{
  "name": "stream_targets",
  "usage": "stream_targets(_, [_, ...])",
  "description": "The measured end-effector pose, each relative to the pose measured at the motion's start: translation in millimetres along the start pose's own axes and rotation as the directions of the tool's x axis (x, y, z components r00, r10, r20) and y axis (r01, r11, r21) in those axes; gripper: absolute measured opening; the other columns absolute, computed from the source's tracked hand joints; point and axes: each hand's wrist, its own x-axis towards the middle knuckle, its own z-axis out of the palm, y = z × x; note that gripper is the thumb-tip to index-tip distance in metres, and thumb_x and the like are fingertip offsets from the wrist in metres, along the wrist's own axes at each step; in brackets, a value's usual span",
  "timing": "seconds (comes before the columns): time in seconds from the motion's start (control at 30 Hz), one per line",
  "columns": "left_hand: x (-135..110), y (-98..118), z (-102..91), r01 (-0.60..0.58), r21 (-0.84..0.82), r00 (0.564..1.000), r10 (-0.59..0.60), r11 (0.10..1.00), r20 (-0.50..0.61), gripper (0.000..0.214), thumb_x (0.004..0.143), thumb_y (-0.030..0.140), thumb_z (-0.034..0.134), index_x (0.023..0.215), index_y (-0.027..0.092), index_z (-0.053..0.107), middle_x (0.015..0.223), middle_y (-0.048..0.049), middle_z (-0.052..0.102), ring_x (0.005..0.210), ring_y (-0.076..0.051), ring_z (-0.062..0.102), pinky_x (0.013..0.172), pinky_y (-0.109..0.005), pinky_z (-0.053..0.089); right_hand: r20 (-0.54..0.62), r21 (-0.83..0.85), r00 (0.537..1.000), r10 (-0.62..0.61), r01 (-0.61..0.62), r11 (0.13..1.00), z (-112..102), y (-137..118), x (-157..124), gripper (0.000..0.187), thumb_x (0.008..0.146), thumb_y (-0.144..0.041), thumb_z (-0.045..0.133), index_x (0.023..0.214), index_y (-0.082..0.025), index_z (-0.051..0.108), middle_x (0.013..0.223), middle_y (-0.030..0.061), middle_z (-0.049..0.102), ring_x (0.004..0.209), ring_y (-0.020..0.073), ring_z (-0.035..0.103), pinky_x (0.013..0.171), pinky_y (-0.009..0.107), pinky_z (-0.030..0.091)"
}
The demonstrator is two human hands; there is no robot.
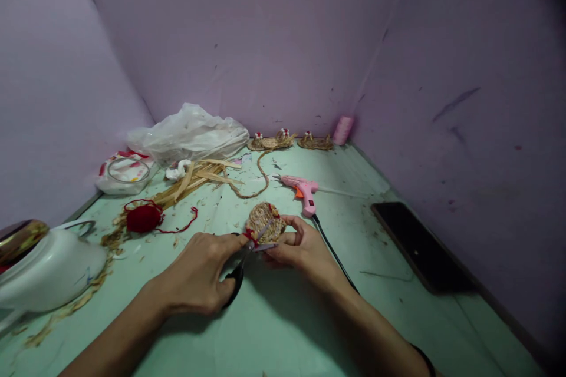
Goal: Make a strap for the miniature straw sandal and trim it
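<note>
My left hand [201, 271] is closed on black-handled scissors [237, 277], their blades apart and pointing right. Between thumb and fingers, my right hand [305, 250] holds a small rounded piece of woven straw [262, 218] with red yarn on its edge. One scissor blade lies over the woven face, the other passes below it near the red yarn at its lower left. Just beyond the hands a pink glue gun [303, 188] rests on the table. The ends of some right fingers are hidden behind the woven piece.
A red yarn ball [144, 218], dry straw strips [194, 182], a braided cord [265, 177] and a plastic bag [190, 132] lie left and behind. A white container [53, 274] stands far left, a phone [418, 241] right. Small woven pieces [315, 143] and a pink spool [343, 129] line the back.
</note>
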Motion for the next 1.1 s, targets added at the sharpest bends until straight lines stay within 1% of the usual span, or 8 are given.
stream_targets(0.33, [-2.0, -3.1, 0.5, -0.082, -0.102, 0.997, 0.081, 0.991, -0.012, 0.030, 0.058, 0.008, 0.039, 0.080, 0.018, 0.056, 0.057, 0.0022, 0.055, 0.049, -0.011, 0.048, 0.050, -0.022, 0.034, -0.026, 0.005, 0.999, -0.045, 0.045, 0.999, -0.9, 2.1, -0.8, 0.061, 0.046, -0.022, 0.073, 0.097, -0.017, 0.040, 0.049, -0.0047, 0.063, 0.049, 0.0148, 0.060, 0.056, 0.030, 0.051])
stream_targets(0.47, [-1.3, -3.5, 0.8, -0.061, -0.033, 0.997, 0.060, 0.998, -0.041, 0.024, 0.057, 0.011, 0.041, 0.077, 0.019, 0.054, 0.062, 0.0007, 0.058, 0.053, -0.013, 0.050, 0.050, -0.024, 0.033, 0.008, -0.002, 1.000, -0.028, 0.028, 1.000, 0.1, 3.7, 0.3, 0.059, 0.043, -0.019, 0.072, 0.094, -0.018, 0.041, 0.049, -0.0050, 0.063, 0.047, 0.0148, 0.060, 0.054, 0.029, 0.050])
stream_targets(0.57, [-1.6, -4.6, -0.2, -0.047, -0.004, 0.999, 0.047, 0.999, -0.010, 0.024, 0.056, 0.012, 0.042, 0.076, 0.019, 0.053, 0.063, 0.0004, 0.058, 0.055, -0.014, 0.050, 0.050, -0.024, 0.032, 0.027, -0.013, 0.998, -0.049, 0.050, 0.999, 1.4, 4.8, -0.1, 0.057, 0.044, -0.018, 0.071, 0.093, -0.018, 0.042, 0.051, -0.0047, 0.064, 0.047, 0.0137, 0.059, 0.053, 0.026, 0.048])
stream_targets(0.7, [-2.1, -5.3, -0.3, -0.058, -0.061, 0.998, 0.060, 0.996, 0.026, 0.028, 0.059, 0.007, 0.040, 0.080, 0.019, 0.055, 0.055, 0.0032, 0.052, 0.048, -0.011, 0.044, 0.048, -0.023, 0.030, 0.013, -0.009, 0.998, -0.068, 0.069, 0.998, 0.6, 5.3, -0.9, 0.057, 0.046, -0.019, 0.072, 0.094, -0.018, 0.042, 0.049, -0.0047, 0.063, 0.047, 0.0128, 0.058, 0.053, 0.026, 0.048])
stream_targets(0.87, [0.1, -5.6, -0.6, -0.065, -0.191, 0.998, 0.061, 0.979, -0.026, 0.021, 0.064, 0.009, 0.041, 0.074, 0.016, 0.057, 0.055, 0.0036, 0.050, 0.049, -0.009, 0.042, 0.049, -0.021, 0.032, -0.009, 0.112, 0.999, -0.040, 0.041, 0.993, -4.6, 9.8, 6.1, 0.061, 0.044, -0.020, 0.075, 0.097, -0.016, 0.045, 0.058, 0.0000, 0.067, 0.051, 0.0158, 0.062, 0.056, 0.030, 0.052])
stream_targets(0.93, [0.8, -10.4, -3.6, 0.003, -0.275, 0.997, -0.025, 0.961, -0.076, 0.021, 0.066, 0.015, 0.046, 0.081, 0.015, 0.060, 0.060, 0.0022, 0.055, 0.053, -0.010, 0.048, 0.052, -0.021, 0.038, -0.039, 0.202, 0.999, -0.035, 0.043, 0.979, -6.5, 10.6, 9.8, 0.059, 0.043, -0.016, 0.075, 0.095, -0.015, 0.048, 0.062, 0.0013, 0.068, 0.054, 0.0164, 0.063, 0.058, 0.031, 0.053])
stream_targets(1.0, [0.8, -19.3, -8.0, 0.131, -0.428, 0.957, -0.226, 0.894, -0.180, 0.027, 0.068, 0.023, 0.051, 0.092, 0.014, 0.060, 0.066, -0.0001, 0.060, 0.059, -0.013, 0.055, 0.056, -0.023, 0.044, -0.064, 0.258, 0.997, -0.040, 0.056, 0.964, -7.8, 9.6, 11.9, 0.053, 0.043, -0.012, 0.074, 0.091, -0.015, 0.051, 0.065, 0.0021, 0.068, 0.056, 0.0153, 0.063, 0.058, 0.028, 0.053])
stream_targets(1.1, [0.5, -34.9, -12.8, 0.239, -0.675, 0.793, -0.542, 0.698, -0.279, 0.040, 0.071, 0.036, 0.054, 0.103, 0.012, 0.056, 0.068, -0.0023, 0.062, 0.060, -0.016, 0.060, 0.055, -0.026, 0.047, -0.066, 0.300, 0.997, -0.037, 0.055, 0.952, -8.6, 7.2, 12.2, 0.043, 0.047, -0.009, 0.072, 0.085, -0.015, 0.053, 0.069, 0.0019, 0.067, 0.057, 0.0128, 0.061, 0.057, 0.025, 0.053])
